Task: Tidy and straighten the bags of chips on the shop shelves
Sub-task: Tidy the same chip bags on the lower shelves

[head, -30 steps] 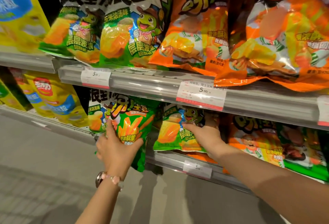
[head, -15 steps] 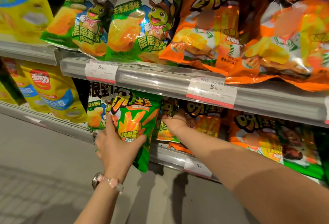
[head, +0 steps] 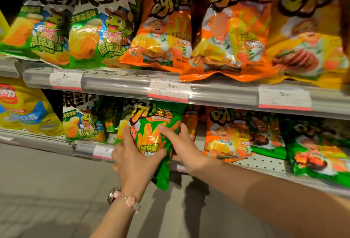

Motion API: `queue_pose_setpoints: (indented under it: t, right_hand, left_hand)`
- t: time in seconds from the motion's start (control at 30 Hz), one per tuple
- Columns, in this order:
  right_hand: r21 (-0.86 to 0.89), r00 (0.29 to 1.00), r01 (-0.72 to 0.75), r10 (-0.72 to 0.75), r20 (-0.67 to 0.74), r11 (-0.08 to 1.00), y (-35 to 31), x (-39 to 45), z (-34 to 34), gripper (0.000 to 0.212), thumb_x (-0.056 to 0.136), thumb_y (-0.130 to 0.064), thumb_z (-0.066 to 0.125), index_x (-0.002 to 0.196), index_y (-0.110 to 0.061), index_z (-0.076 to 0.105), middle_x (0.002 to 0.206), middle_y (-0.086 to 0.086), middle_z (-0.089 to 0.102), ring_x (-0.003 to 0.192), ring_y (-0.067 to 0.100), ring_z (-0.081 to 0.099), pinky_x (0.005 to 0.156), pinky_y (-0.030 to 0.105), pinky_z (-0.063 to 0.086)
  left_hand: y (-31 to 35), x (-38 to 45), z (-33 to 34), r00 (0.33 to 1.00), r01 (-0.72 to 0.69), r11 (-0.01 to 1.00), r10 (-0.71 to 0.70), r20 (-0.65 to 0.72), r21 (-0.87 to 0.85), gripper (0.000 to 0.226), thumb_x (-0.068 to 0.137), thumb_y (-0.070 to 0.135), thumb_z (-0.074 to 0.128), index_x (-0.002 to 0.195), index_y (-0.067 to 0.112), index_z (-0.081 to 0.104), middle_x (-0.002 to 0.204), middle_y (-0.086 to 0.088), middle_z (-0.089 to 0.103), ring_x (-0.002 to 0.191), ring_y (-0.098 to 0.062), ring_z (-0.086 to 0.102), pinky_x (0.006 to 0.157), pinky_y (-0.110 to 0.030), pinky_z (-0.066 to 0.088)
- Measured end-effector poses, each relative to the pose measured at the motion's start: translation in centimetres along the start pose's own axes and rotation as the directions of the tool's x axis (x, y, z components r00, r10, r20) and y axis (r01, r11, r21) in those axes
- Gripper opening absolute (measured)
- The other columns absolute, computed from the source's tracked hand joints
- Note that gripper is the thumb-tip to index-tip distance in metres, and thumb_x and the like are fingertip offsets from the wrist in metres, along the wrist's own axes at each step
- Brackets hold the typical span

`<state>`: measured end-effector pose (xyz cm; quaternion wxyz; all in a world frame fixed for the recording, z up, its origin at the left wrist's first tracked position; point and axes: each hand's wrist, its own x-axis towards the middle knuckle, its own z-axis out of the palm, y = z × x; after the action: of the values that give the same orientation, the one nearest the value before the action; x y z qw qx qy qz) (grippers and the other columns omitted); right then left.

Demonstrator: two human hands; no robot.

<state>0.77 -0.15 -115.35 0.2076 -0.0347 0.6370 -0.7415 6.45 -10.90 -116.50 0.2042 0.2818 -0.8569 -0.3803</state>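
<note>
The right hand (head: 181, 143) is out of the shelf's depth and now grips the green chip bag (head: 153, 139) on its right side; the left hand (head: 132, 160) has carried that bag rightward.

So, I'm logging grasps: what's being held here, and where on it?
The green chip bag: left hand grips its lower left edge, right hand holds its right side.

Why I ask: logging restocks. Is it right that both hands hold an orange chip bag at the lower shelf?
Not quite: the head view shows the bag is a green chip bag, held by the left hand and right hand at the lower shelf.
</note>
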Motion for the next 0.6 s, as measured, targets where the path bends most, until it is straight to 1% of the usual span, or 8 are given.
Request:
queue_pose_setpoints:
  t: [0.07,0.13,0.2,0.37,0.47,0.53,0.57,0.6]
  right_hand:
    - [0.031,0.998,-0.039,0.040,-0.041,0.999,-0.3,-1.5,-1.5,0.067,0.071,-0.039,0.080,0.124,-0.026,0.041,0.119,-0.005,0.062,0.108,0.013,0.062,0.094,0.043,0.051]
    - [0.050,0.994,-0.065,0.069,-0.083,0.997,-0.6,-2.7,-3.3,0.067,0.069,-0.029,0.084,0.121,-0.023,0.041,0.115,-0.003,0.064,0.104,0.014,0.064,0.089,0.043,0.054]
    - [0.020,0.989,-0.069,0.071,-0.130,0.997,-0.9,-3.7,-5.3,0.066,0.070,-0.020,0.084,0.119,-0.021,0.041,0.115,0.001,0.064,0.104,0.017,0.064,0.090,0.044,0.054]
    - [-0.010,0.978,-0.005,0.002,-0.208,1.000,-2.0,-6.5,-11.6,0.058,0.073,-0.010,0.080,0.119,-0.018,0.047,0.112,0.003,0.067,0.101,0.017,0.065,0.086,0.037,0.056]
    - [-0.040,0.964,0.034,-0.044,-0.263,0.999,-3.0,-8.5,-16.2,0.058,0.073,-0.006,0.079,0.122,-0.016,0.049,0.112,0.004,0.066,0.103,0.019,0.064,0.090,0.038,0.054]
    - [-0.105,0.951,0.049,-0.079,-0.300,0.993,-4.1,-10.2,-20.0,0.055,0.073,-0.007,0.079,0.118,-0.016,0.050,0.110,0.002,0.066,0.101,0.015,0.064,0.087,0.031,0.053]
    - [-0.143,0.946,0.050,-0.093,-0.311,0.988,-4.8,-11.1,-22.0,0.055,0.072,-0.008,0.079,0.117,-0.017,0.050,0.108,0.000,0.066,0.099,0.013,0.063,0.084,0.026,0.052]
    - [-0.171,0.941,0.046,-0.100,-0.323,0.984,-5.4,-12.0,-24.2,0.056,0.072,-0.010,0.080,0.118,-0.018,0.049,0.108,-0.001,0.065,0.099,0.013,0.062,0.085,0.025,0.051]
  left_hand:
    - [1.3,-1.9,0.9,0.999,-0.019,0.999,0.018,0.048,0.033,0.113,0.058,0.045,0.082,0.150,0.028,0.019,0.128,-0.016,0.047,0.126,-0.034,0.037,0.101,-0.049,0.034]
    - [2.6,-3.8,1.8,0.995,-0.041,0.998,0.035,0.092,0.058,0.110,0.059,0.048,0.080,0.149,0.029,0.018,0.127,-0.016,0.045,0.127,-0.034,0.035,0.100,-0.048,0.033]
    - [4.0,-5.4,2.8,0.990,-0.064,0.995,0.054,0.130,0.073,0.109,0.061,0.050,0.079,0.149,0.030,0.017,0.129,-0.016,0.043,0.128,-0.034,0.034,0.101,-0.048,0.031]
    - [8.6,-9.0,5.3,0.962,-0.127,0.984,0.093,0.256,0.122,0.114,0.060,0.061,0.075,0.149,0.034,0.010,0.132,-0.014,0.040,0.130,-0.032,0.032,0.101,-0.049,0.030]
    - [11.7,-11.1,6.7,0.901,-0.212,0.971,0.151,0.406,0.109,0.122,0.054,0.076,0.067,0.150,0.035,0.004,0.134,-0.012,0.039,0.131,-0.031,0.032,0.104,-0.050,0.033]
    - [13.7,-12.7,7.4,0.839,-0.295,0.953,0.222,0.496,0.072,0.126,0.044,0.084,0.058,0.150,0.036,0.007,0.137,-0.008,0.040,0.131,-0.029,0.033,0.104,-0.046,0.036]
    - [14.8,-13.6,7.7,0.814,-0.332,0.942,0.256,0.521,0.057,0.127,0.041,0.086,0.054,0.149,0.037,0.010,0.137,-0.007,0.040,0.131,-0.028,0.033,0.103,-0.043,0.036]
    - [15.9,-14.6,8.0,0.797,-0.368,0.929,0.291,0.529,0.043,0.127,0.039,0.089,0.053,0.148,0.038,0.014,0.137,-0.004,0.040,0.131,-0.025,0.033,0.102,-0.039,0.035]
